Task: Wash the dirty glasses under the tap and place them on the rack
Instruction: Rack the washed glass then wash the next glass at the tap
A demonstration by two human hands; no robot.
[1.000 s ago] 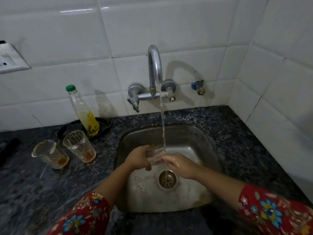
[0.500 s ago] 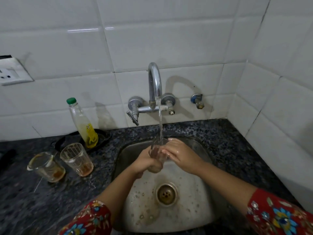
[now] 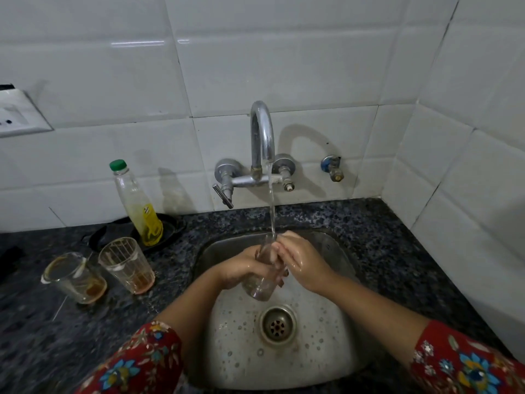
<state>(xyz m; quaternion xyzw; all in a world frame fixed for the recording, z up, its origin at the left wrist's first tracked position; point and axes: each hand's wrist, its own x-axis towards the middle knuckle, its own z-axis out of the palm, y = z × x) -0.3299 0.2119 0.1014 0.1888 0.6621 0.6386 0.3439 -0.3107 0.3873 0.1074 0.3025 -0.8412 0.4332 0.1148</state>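
Note:
A clear glass (image 3: pixel 261 285) is held upright over the steel sink (image 3: pixel 338 254), under the running water from the tap (image 3: pixel 262 137). My left hand (image 3: pixel 241 268) grips the glass around its side. My right hand (image 3: pixel 301 260) holds its rim, with fingers curled into the mouth. Two dirty glasses stand on the dark counter to the left: one (image 3: pixel 127 265) with brown residue at the bottom, and another (image 3: pixel 75 278) further left, leaning slightly. No rack is in view.
A soap bottle (image 3: pixel 139 206) with a green cap stands in a black dish (image 3: pixel 170 226) behind the dirty glasses. The sink drain (image 3: pixel 277 325) lies below my hands. A wall socket (image 3: pixel 17 115) is at far left. White tiled walls close the back and right.
Both hands have lifted the glass from low in the sink up toward the tap and turned it upright under the stream. The camera has tilted upward.

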